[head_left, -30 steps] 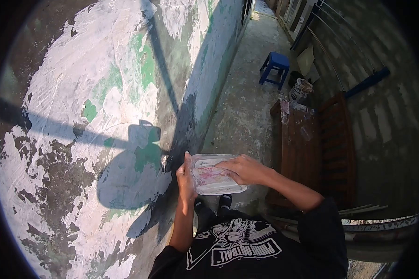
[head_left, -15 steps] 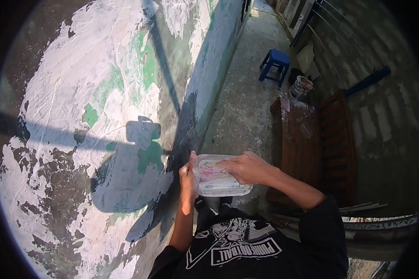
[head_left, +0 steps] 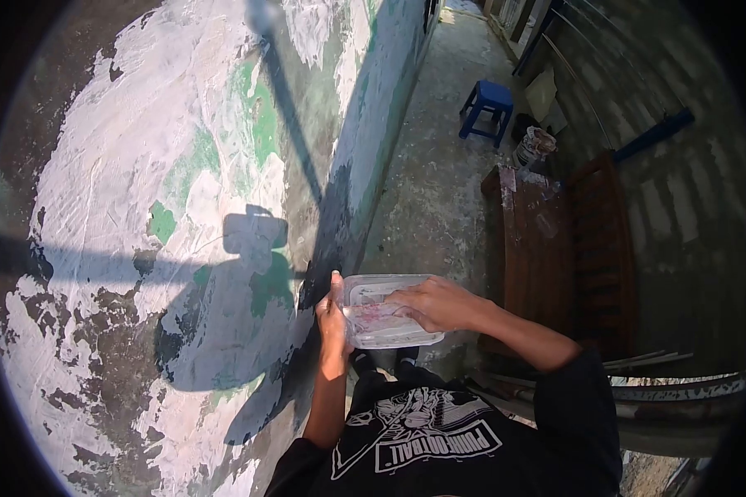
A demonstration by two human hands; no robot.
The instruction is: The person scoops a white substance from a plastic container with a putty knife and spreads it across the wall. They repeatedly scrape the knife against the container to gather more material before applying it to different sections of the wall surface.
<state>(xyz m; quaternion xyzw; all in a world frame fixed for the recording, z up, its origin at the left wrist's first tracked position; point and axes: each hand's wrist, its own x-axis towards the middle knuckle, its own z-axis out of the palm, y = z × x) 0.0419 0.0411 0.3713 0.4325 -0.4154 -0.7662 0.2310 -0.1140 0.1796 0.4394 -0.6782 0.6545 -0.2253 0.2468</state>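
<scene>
Plastic tray [head_left: 394, 338] between your two hands, beside the patchy wall

The tray sits just below the center of the frame, above your dark shirt [head_left: 439, 439] and your feet [head_left: 407, 354]. It is pale and see-through at the rim, with white and pink smears inside.

Your left hand [head_left: 331, 319] is closed around the tray's left edge, thumb pointing up along the side. Your right hand [head_left: 439, 305] reaches in from the right, partly closed, its bent fingers over the inside of the tray. You have a pink-smeared strip running across the middle, between your hands; whether it is a separate piece, and whether your right fingers grip it, cannot be told.

To your left, the wall [head_left: 124, 190] fills that side of the frame, coated in uneven white with green and dark gray patches showing. A shadow [head_left: 253, 236] falls across it, left of the tray.

On the right, you have a brown wooden bench [head_left: 539, 265] with pale splashes on its upper end. Just beyond that end stands a white-smeared bucket [head_left: 535, 149], and near it, in the upper right of the frame, a blue stool [head_left: 491, 99] stands upright on the concrete floor [head_left: 431, 174]. A blue bar [head_left: 655, 137] slants above the bench's backrest, farther right.
</scene>
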